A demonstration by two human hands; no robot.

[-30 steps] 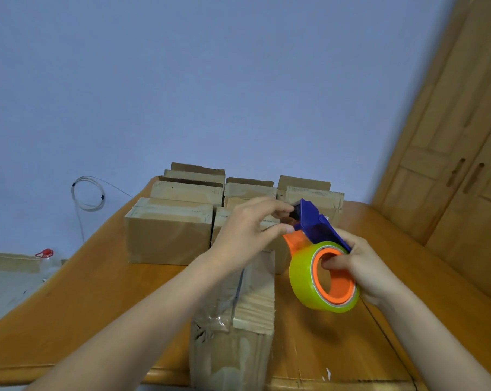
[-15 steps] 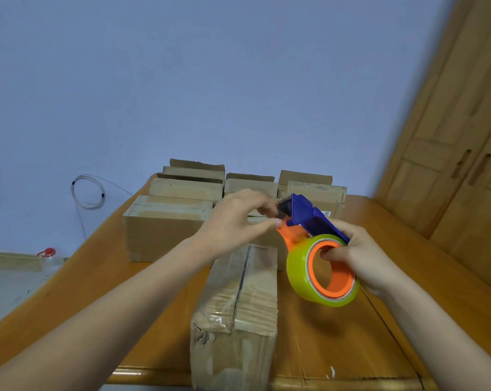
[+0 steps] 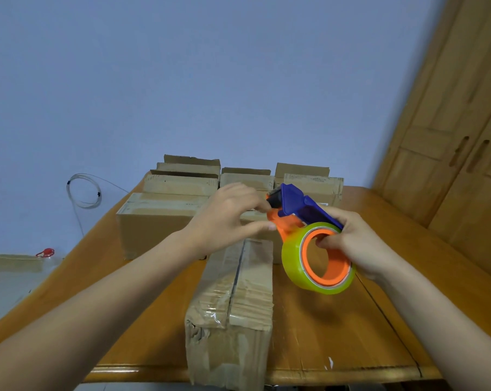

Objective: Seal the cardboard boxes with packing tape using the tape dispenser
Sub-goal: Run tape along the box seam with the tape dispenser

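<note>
A tape dispenser (image 3: pixel 300 210) with a blue top and orange frame carries a yellow-green tape roll (image 3: pixel 292 266). My right hand (image 3: pixel 351 244) grips it through the roll's orange core, in the air above the table. My left hand (image 3: pixel 227 218) pinches at the dispenser's front end, where the tape comes out; the tape end itself is hidden by my fingers. Below them a long cardboard box (image 3: pixel 235 300) lies lengthwise with its flaps shut, a dark centre seam, and old wrinkled tape on its near end.
Several more cardboard boxes (image 3: pixel 159 218) stand in rows at the back of the orange wooden table (image 3: pixel 337 334). A wooden cabinet (image 3: pixel 464 153) rises on the right. A coiled cable (image 3: pixel 83 190) hangs on the blue wall at left.
Both hands and the dispenser have drifted slightly up and away from me. My left fingers have stayed at the dispenser's front end. The long box has not moved.
</note>
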